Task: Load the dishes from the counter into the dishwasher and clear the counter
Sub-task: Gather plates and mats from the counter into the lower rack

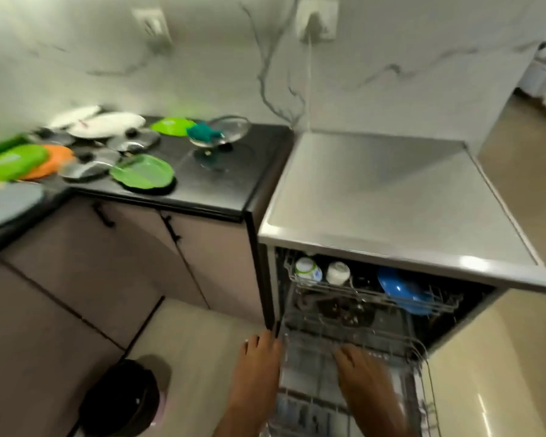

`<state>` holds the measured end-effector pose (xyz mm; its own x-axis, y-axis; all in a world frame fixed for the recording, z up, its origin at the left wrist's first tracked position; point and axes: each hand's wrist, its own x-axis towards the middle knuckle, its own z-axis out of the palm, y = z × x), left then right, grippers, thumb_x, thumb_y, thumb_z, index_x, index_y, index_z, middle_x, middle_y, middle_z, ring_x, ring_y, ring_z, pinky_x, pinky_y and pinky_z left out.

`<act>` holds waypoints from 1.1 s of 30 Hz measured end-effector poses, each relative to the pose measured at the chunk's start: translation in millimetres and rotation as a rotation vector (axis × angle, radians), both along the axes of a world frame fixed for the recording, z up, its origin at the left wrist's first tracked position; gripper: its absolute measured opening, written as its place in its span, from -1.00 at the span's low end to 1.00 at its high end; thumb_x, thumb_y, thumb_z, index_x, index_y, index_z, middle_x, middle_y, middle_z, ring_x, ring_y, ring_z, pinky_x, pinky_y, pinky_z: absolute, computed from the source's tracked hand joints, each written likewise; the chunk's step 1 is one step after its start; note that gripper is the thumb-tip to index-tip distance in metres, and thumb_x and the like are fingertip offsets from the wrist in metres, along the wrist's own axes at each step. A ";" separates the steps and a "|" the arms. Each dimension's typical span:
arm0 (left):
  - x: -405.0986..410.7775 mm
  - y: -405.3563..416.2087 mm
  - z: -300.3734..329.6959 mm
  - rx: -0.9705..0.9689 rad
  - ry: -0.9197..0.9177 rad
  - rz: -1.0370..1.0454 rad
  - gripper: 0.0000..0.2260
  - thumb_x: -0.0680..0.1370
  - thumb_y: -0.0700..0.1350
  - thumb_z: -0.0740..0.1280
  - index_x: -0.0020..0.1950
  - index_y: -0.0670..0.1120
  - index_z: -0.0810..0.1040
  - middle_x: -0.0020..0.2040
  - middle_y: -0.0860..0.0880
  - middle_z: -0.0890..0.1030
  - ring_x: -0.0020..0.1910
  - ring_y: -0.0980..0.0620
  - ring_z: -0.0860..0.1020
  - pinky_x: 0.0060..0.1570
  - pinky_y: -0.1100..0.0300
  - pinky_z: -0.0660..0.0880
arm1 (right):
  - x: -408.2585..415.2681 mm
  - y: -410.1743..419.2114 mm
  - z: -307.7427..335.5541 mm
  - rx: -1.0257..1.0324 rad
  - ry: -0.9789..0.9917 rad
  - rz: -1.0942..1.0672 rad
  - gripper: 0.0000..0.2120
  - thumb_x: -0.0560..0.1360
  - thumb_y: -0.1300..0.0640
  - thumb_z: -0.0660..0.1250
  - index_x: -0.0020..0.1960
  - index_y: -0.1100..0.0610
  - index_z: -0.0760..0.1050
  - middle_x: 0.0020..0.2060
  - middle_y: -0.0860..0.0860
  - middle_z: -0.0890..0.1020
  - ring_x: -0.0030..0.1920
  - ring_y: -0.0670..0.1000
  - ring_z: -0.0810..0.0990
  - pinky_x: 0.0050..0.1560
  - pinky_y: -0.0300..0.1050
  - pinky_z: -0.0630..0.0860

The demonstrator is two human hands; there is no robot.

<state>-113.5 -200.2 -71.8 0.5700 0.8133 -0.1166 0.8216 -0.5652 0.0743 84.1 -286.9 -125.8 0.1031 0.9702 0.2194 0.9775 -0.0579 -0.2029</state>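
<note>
The dishwasher [401, 197] stands open to the right of the black counter [221, 184]. Its upper rack [372, 294] holds two white cups [308, 271] and a blue bowl [401, 290]. Its lower rack [353, 335] is pulled out, and blur hides what it holds. My left hand [259, 357] touches the rack's left edge with its fingers stretched forward. My right hand [360, 370] lies flat on the rack's wires. On the counter lie green plates [142, 175], an orange plate [57, 159], white plates [108, 123], several metal lids [133, 141] and a glass lid [230, 127] with a teal object [204, 131] on it.
A dark round bin [123, 402] stands on the beige floor to the left of my arms. Cupboard doors with black handles [171, 228] run under the counter. A cable hangs from the wall socket [316, 23] behind the dishwasher. A grey round board [7, 206] lies at far left.
</note>
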 end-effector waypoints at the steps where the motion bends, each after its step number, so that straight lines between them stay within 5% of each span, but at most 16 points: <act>1: -11.6 -7.8 11.4 0.000 -0.027 0.034 -0.66 0.43 -0.11 0.42 0.18 0.03 0.48 0.18 -0.01 0.48 0.09 -0.06 0.50 0.04 0.07 0.48 | -10.5 -3.5 11.2 0.019 -0.008 0.020 -0.38 -0.06 0.26 0.66 -0.01 0.09 0.66 -0.11 0.08 0.64 -0.20 0.10 0.66 -0.26 -0.07 0.59; 4: -54.2 -43.2 58.2 0.001 -0.071 0.103 -0.62 0.17 -0.04 0.61 -0.10 0.07 0.57 -0.05 0.05 0.57 -0.17 0.02 0.58 -0.25 0.17 0.54 | -44.6 -18.2 54.8 -0.007 0.022 0.083 -0.36 -0.20 0.21 0.67 -0.11 0.06 0.68 -0.23 0.05 0.65 -0.32 0.04 0.65 -0.37 -0.13 0.57; 8: -102.9 -67.2 80.2 0.056 -0.115 0.235 -0.71 0.61 -0.11 0.17 0.33 -0.01 0.37 0.39 -0.03 0.33 0.32 -0.08 0.36 0.26 0.08 0.31 | -74.2 -21.1 72.8 -0.012 0.037 0.169 -0.30 -0.11 0.12 0.63 -0.01 0.00 0.47 -0.28 0.02 0.62 -0.38 0.01 0.63 -0.40 -0.22 0.53; 11: -133.2 -71.5 85.8 0.085 -0.128 0.281 -0.70 0.62 -0.15 0.15 0.35 0.00 0.33 0.39 -0.02 0.31 0.31 -0.06 0.33 0.27 0.10 0.30 | -93.5 -14.4 84.4 0.039 -0.002 0.208 -0.66 0.23 0.05 0.31 0.00 0.03 0.51 -0.28 0.05 0.64 -0.40 0.04 0.63 -0.42 -0.24 0.51; 13: -152.0 -66.5 94.4 0.113 -0.150 0.303 -0.70 0.62 -0.15 0.15 0.35 0.01 0.33 0.38 -0.01 0.32 0.30 -0.04 0.34 0.26 0.11 0.30 | -111.1 -2.7 95.5 0.078 -0.057 0.243 -0.68 0.30 0.05 0.17 -0.12 0.08 0.66 -0.31 0.04 0.62 -0.42 0.05 0.61 -0.47 -0.24 0.47; 18: -194.4 -34.2 101.4 0.136 -0.189 0.344 -0.72 0.63 -0.07 0.17 0.35 0.00 0.34 0.36 0.01 0.34 0.28 0.00 0.37 0.26 0.13 0.33 | -158.0 33.6 124.2 0.154 -0.108 0.318 -0.59 0.11 0.01 0.44 -0.04 -0.02 0.52 -0.31 -0.06 0.59 -0.41 -0.08 0.59 -0.49 -0.28 0.43; 23: -256.7 11.4 110.3 0.129 -0.312 0.344 -0.70 0.63 -0.06 0.17 0.37 0.02 0.34 0.36 0.05 0.32 0.31 0.04 0.33 0.31 0.16 0.30 | -225.9 84.9 126.3 0.201 -0.111 0.281 -0.62 0.04 -0.02 0.59 -0.17 -0.02 0.60 -0.35 -0.04 0.58 -0.46 -0.08 0.56 -0.53 -0.26 0.44; 26: -304.8 42.3 110.9 0.107 -0.317 0.341 -0.70 0.62 -0.05 0.18 0.37 0.03 0.34 0.38 0.05 0.30 0.31 0.03 0.33 0.31 0.14 0.30 | -273.4 121.0 115.0 0.243 -0.075 0.301 -0.59 0.08 -0.01 0.49 -0.08 -0.06 0.51 -0.37 -0.06 0.55 -0.48 -0.08 0.54 -0.54 -0.30 0.39; 29: -354.8 66.2 109.4 0.124 -0.294 0.360 -0.72 0.63 -0.05 0.17 0.34 0.03 0.35 0.35 0.05 0.32 0.29 0.03 0.34 0.27 0.16 0.30 | -322.1 147.4 104.8 0.241 -0.053 0.274 -0.79 0.26 -0.05 0.43 -0.14 -0.01 0.64 -0.31 -0.07 0.59 -0.43 -0.08 0.58 -0.49 -0.33 0.43; 33: -408.2 94.5 116.2 0.161 -0.310 0.409 -0.74 0.63 -0.03 0.17 0.32 0.03 0.36 0.30 0.07 0.36 0.23 0.06 0.37 0.24 0.21 0.34 | -369.2 171.9 105.9 0.177 0.020 0.240 -0.69 0.18 0.04 0.57 -0.10 0.00 0.63 -0.26 -0.07 0.61 -0.40 -0.06 0.60 -0.47 -0.28 0.49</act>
<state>-521.7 -105.8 44.4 0.1903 0.9700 0.1514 0.9306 -0.2273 0.2868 -285.2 -115.0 -19.9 -0.1187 0.9142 0.3876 0.9547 0.2123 -0.2084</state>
